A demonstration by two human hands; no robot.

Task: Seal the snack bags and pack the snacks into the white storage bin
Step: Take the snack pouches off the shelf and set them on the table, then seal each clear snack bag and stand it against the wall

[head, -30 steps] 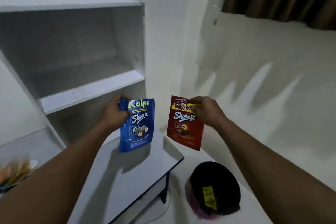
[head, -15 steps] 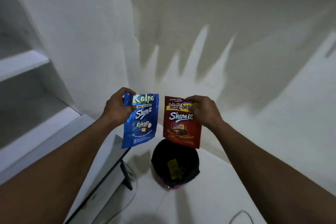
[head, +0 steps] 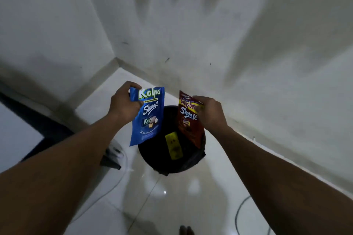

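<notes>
White tiled floor (head: 191,192) in a wall corner, a black bin (head: 172,160) standing on it.
Left hand (head: 124,107) pinches the blue Kalpa bag (head: 148,118) by its top; right hand (head: 210,112) grips the red Beng-Beng bag (head: 188,120), both bags hanging above the bin.

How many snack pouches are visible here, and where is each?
2. The left hand holds the blue Kalpa pouch, the right hand holds the red Beng-Beng pouch, both above the black bin. Others may be hidden inside it.
</notes>
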